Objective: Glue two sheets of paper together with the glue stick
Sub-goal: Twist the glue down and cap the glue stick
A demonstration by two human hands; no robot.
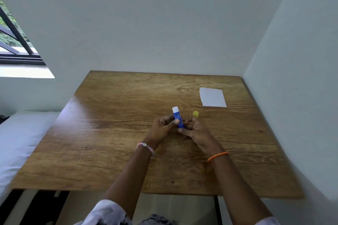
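The left hand (163, 126) is closed around the lower body of the small blue plastic glue stick with a white upper end (177, 116). The tube stands almost upright, a little tilted away from the person, and its white end rises free above the fingers. It is a smooth, hard cylinder, so I judge it can turn or slip in the fingers if the hold is loose.

The right hand (196, 129) touches the bottom of the same tube with its lower fingers, as if to twist the base. At the same time it pinches a small rounded yellow plastic cap (195, 114) between its upper fingertips, just to the right of the tube. This hand has two jobs, and that is the risk: if the fingers loosen for the twist, the cap may drop and roll on the brown wooden table with visible grain (118, 115), which looks flat and rather smooth. If the base is turned too much, I think the soft glue could come out too far and break or smear.

Beyond the grip and to its right, well apart from both hands, lies a white, roughly rectangular sheet of paper (212, 97), flat on the wood. Whether it is one sheet or two stacked I cannot tell. It is thin and light, so a sticky stroke may drag or wrinkle it if nobody holds it down.
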